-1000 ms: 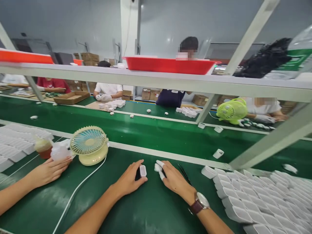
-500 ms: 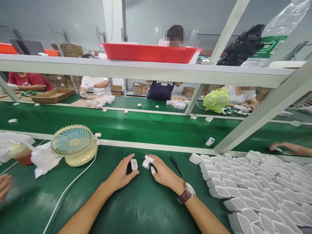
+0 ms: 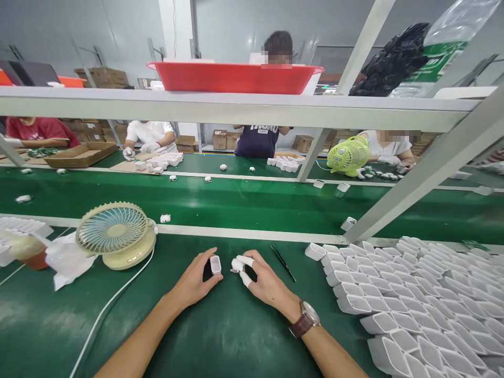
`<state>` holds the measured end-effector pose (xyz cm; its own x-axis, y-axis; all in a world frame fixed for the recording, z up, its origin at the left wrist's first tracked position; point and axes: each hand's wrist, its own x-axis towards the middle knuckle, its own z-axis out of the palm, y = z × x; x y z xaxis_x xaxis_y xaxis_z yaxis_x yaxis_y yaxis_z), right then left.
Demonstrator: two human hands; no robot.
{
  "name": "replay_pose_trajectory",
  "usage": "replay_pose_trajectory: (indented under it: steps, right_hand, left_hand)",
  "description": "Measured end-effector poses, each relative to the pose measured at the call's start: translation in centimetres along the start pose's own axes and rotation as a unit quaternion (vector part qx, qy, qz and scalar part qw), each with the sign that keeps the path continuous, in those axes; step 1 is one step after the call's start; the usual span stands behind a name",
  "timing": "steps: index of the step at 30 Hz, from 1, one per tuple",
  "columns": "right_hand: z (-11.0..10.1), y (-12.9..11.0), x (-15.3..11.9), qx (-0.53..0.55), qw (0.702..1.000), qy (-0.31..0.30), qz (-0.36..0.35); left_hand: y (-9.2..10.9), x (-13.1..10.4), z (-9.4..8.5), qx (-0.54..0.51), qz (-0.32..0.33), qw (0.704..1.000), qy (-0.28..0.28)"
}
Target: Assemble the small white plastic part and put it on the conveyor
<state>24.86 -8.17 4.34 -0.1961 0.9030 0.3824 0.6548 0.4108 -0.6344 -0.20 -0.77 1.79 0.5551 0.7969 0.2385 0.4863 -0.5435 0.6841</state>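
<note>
Head view shows us our left hand (image 3: 196,283) pinching an upright white shell (image 3: 215,264) at lower centre, just left of our right hand (image 3: 264,283), whose capped fingers (image 3: 244,260) grip a smaller white piece (image 3: 236,265).

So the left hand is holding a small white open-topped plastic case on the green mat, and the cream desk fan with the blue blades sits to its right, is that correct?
Not quite. In the head view the left hand does hold the small white open-topped plastic case on the green mat, but the cream desk fan with blue blades sits to its left, not its right.
</note>
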Motion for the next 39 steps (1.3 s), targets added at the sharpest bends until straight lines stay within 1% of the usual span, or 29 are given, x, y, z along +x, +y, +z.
replay_pose_trajectory:
  steps: [2,5,7,9,11,13,15,22,27,31,39]
  right_hand:
    - [0.2,-0.1,-0.1,0.062,0.998,0.032,0.001]
    - [0.5,-0.5,-0.2,0.174,0.982,0.064,-0.016]
    - [0.5,-0.9,-0.3,0.196,0.978,0.069,-0.025]
    - [0.4,-1.4,-0.4,0.163,0.983,0.073,-0.04]
    - [0.2,-1.9,-0.5,0.106,0.989,0.078,-0.065]
    - [0.1,-2.3,-0.5,0.058,0.991,0.078,-0.09]
    - [0.0,-2.6,-0.6,0.034,0.991,0.071,-0.106]
    - [0.4,-3.0,-1.1,0.004,0.99,0.055,-0.129]
    - [0.4,-3.2,-1.1,-0.015,0.99,0.039,-0.135]
    - [0.2,-3.4,-1.1,-0.037,0.99,0.041,-0.132]
    - [0.2,-3.6,-1.3,-0.069,0.988,0.037,-0.13]
  left_hand:
    - [-0.1,0.0,0.1,-0.009,0.003,1.0,0.009]
    - [0.0,0.0,0.2,-0.027,0.022,0.999,0.019]
    - [0.1,0.1,0.3,-0.03,0.043,0.998,0.027]
    - [0.3,0.1,0.3,-0.025,0.066,0.997,0.036]
    - [0.4,0.1,0.3,-0.017,0.086,0.995,0.042]
    - [0.5,0.1,0.2,-0.014,0.102,0.994,0.044]
    - [0.7,0.1,0.2,-0.012,0.116,0.992,0.047]
    - [1.3,0.0,0.1,0.004,0.157,0.985,0.069]
    - [1.1,-0.1,0.1,0.011,0.162,0.985,0.059]
    - [1.0,-0.1,0.2,0.009,0.16,0.985,0.058]
    - [1.5,-0.1,0.2,0.008,0.163,0.984,0.068]
